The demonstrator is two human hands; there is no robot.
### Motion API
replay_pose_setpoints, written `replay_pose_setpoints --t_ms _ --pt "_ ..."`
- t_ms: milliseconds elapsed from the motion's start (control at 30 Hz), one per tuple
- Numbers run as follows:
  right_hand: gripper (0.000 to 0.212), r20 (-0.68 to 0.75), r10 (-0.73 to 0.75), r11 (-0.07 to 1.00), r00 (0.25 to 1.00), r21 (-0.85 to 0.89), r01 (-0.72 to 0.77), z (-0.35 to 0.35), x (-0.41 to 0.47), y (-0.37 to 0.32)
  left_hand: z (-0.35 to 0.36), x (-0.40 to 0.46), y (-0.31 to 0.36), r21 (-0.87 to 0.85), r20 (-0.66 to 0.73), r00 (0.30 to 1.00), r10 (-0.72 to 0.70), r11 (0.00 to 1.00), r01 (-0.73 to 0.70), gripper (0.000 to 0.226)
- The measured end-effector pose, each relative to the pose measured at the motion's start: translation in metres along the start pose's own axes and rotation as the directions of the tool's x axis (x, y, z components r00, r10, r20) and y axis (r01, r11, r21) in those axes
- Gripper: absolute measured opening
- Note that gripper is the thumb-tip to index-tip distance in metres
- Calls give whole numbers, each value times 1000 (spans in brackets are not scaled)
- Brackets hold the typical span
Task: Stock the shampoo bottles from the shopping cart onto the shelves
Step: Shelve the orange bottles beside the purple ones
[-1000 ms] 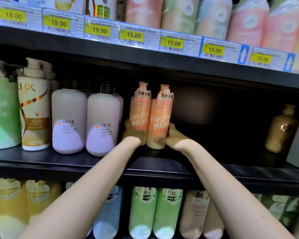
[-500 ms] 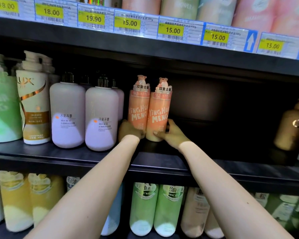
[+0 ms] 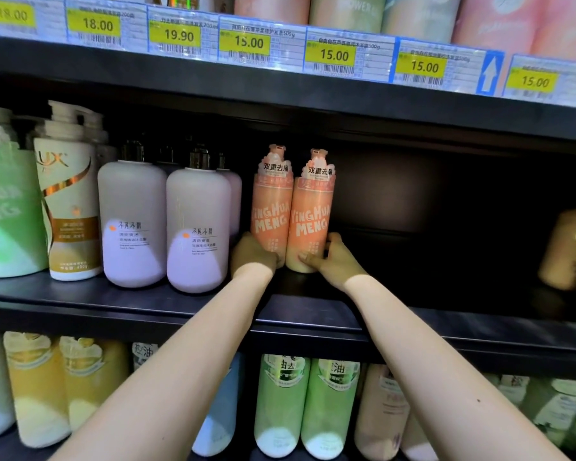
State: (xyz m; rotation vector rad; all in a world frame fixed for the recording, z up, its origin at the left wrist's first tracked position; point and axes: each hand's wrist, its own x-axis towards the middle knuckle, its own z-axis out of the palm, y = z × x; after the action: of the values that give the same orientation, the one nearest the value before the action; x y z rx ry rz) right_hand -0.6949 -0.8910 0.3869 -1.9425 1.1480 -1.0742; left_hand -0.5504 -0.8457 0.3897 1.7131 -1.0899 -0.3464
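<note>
I have both hands deep in the middle shelf (image 3: 180, 296), each around the base of one orange bottle. My left hand (image 3: 253, 252) wraps the lower part of the left orange bottle (image 3: 270, 207); the fingers are hidden behind it, so I cannot tell how tightly they close. My right hand (image 3: 335, 257) holds the right orange bottle (image 3: 310, 211) low down, thumb across the front near its foot and fingers curled round the far side. The two bottles stand upright, touching each other, just at 3 o'clock of the lilac pump bottles (image 3: 198, 227).

I judge these to be full, so fairly heavy for their slim shape, with stiff plastic walls that will not give under a squeeze. The printed sleeve looks smooth and could slide in a loose grasp. Tall and narrow, they would tip easily; holding low near the base, as now, steadies them best, and the pump heads with their card collars are best left alone.

From 3 o'clock of the pair the shelf runs dark and open out to a brown bottle (image 3: 569, 247) at the far edge. Rows below at 6 o'clock hold green bottles (image 3: 308, 404) and yellow ones. The cart is out of view.
</note>
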Motion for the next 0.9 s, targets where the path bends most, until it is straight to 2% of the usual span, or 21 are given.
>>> replay_pose_setpoints --t_ms 100,233,433,667,767,900 --pt "63 -12 0 1000 1000 -18 -1 0 -2 -2 3 -6 4 40 -8 1000 -8 999 8 57" --pt "60 -35 11 998 999 -57 -13 2 -2 -4 5 -9 7 75 -33 999 -19 997 21 76" --pt "62 -54 18 996 998 -87 -22 3 0 -3 1 -4 4 89 -60 998 -14 996 19 51" --pt "59 -45 58 988 997 -143 -64 2 -6 -8 0 -10 9 107 -26 999 -35 994 38 51" --pt "60 -31 108 956 994 -270 -112 -1 -14 -15 -2 -22 11 197 14 999 -47 979 43 54" --pt "72 -40 199 872 979 -450 -196 -5 -37 -23 -14 -58 3 450 115 989 97 882 -139 48"
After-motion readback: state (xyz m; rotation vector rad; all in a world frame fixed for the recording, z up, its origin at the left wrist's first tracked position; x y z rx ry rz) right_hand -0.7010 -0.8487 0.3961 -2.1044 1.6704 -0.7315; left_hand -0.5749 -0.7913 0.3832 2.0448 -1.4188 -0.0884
